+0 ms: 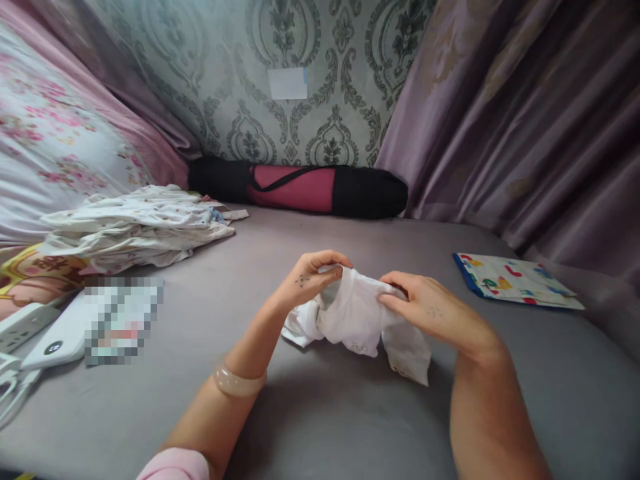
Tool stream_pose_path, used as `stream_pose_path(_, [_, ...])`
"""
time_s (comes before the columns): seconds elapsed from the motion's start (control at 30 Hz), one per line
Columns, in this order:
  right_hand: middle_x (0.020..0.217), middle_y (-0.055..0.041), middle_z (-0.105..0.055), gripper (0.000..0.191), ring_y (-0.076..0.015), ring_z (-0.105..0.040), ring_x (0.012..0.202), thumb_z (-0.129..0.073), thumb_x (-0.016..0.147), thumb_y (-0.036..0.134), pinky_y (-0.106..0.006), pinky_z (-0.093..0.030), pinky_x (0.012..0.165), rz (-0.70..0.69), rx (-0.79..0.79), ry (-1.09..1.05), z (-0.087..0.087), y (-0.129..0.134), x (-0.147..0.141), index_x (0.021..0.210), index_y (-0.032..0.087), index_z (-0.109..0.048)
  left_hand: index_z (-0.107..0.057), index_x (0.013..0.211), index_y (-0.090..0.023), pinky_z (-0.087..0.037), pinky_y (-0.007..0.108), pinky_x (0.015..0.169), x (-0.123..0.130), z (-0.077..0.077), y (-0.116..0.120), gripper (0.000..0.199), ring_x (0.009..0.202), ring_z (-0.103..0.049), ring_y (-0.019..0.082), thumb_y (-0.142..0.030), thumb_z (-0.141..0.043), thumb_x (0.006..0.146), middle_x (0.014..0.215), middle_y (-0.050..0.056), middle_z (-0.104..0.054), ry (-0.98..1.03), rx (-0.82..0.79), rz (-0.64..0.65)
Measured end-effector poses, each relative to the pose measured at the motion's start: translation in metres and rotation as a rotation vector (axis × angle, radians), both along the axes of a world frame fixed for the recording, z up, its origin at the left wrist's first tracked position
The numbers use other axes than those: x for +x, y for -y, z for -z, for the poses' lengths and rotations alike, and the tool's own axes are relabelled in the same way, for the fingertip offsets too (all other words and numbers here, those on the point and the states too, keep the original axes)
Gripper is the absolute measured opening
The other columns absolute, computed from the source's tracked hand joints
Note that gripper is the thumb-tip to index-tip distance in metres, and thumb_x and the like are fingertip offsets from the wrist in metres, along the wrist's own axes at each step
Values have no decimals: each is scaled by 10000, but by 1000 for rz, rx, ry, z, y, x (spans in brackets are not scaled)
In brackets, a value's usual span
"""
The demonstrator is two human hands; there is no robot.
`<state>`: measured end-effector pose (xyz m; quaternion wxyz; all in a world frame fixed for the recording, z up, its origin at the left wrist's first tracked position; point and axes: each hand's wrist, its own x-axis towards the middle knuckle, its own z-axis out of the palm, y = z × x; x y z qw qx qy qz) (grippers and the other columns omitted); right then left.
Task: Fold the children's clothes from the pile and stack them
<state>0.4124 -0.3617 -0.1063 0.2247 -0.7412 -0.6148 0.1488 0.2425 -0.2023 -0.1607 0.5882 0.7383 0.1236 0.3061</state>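
Observation:
A small white garment (357,313), perhaps a baby's shirt, hangs bunched between my hands just over the grey bed sheet (340,413). My left hand (313,280) pinches its top edge near the neckline, thumb and fingers together. On the other side my right hand (423,303) grips the upper edge between thumb and fingers. A sleeve-like part drops below the right hand, and another folded part lies under the left. Small grey print shows near the lower hem. A pale bangle (239,381) circles my left forearm.
A heap of light clothes (140,223) lies at the left, near a white power strip (27,327) and a white device (63,337). A black and red roll bag (295,189) lies along the wall. At the right rests a folded patterned cloth (517,281) beside the curtain (480,120).

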Motion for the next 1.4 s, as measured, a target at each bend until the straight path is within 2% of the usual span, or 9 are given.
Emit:
stream_pose_path(0.2, [1063, -51, -707, 308, -213, -651, 943, -574, 858, 409, -309, -498, 814, -7, 164, -260, 9, -17, -18, 1087, 236, -685, -714, 886, -211, -488, 286, 745, 1, -7, 8, 145, 840, -618, 182, -283, -648, 778, 886, 46, -684, -33, -55, -15])
stream_pose_path(0.3, [1036, -42, -712, 283, -207, -656, 931, -616, 839, 385, -316, -494, 830, 14, 224, -245, 14, -22, -23, 1072, 241, -687, -714, 873, -211, -480, 279, 756, 2, -9, 11, 132, 842, -617, 175, -276, -648, 779, 874, 38, -685, -18, -45, -26])
stream_pose_path(0.47, [948, -18, -719, 190, -184, -652, 849, -582, 867, 350, -283, -475, 761, 18, 272, -155, 15, -22, -24, 960, 238, -703, -699, 847, -191, -461, 250, 718, 2, -8, 8, 178, 803, -602, 157, -358, -672, 790, 828, 31, -666, -43, 4, -36])
stream_pose_path(0.6, [876, -11, -718, 220, -173, -644, 772, -552, 879, 380, -258, -466, 675, 44, 237, -212, 13, -20, -16, 892, 225, -706, -694, 825, -185, -434, 228, 610, -6, -2, -7, 265, 715, -583, 143, -445, -673, 782, 771, 20, -650, -169, 2, -71])
stream_pose_path(0.7, [840, -16, -715, 258, -169, -634, 734, -573, 862, 425, -241, -455, 610, 79, 190, -293, 12, -19, -7, 884, 209, -712, -694, 872, -184, -427, 217, 588, -16, 5, -22, 303, 712, -586, 139, -472, -664, 784, 800, 23, -659, -248, -69, -53])
stream_pose_path(0.83, [824, -43, -711, 349, -171, -628, 701, -608, 823, 502, -230, -453, 556, 98, 147, -427, 11, -19, 4, 873, 173, -713, -672, 979, -184, -467, 241, 661, -28, 10, -35, 349, 819, -627, 170, -430, -724, 736, 942, 56, -685, -285, -226, 81])
stream_pose_path(1.0, [818, -55, -709, 429, -174, -622, 669, -656, 757, 580, -236, -449, 534, 142, 128, -522, 12, -17, 14, 865, 168, -712, -640, 1065, -177, -472, 280, 754, -35, 11, -43, 462, 924, -626, 199, -397, -776, 682, 1050, 71, -677, -374, -242, 141])
stream_pose_path(1.4, [823, -53, -699, 425, -163, -596, 648, -691, 721, 589, -236, -416, 511, 203, 86, -585, 15, -14, 25, 866, 190, -711, -697, 980, -170, -430, 261, 767, -43, 12, -47, 334, 855, -588, 158, -437, -685, 779, 940, 41, -689, -360, -228, 163])
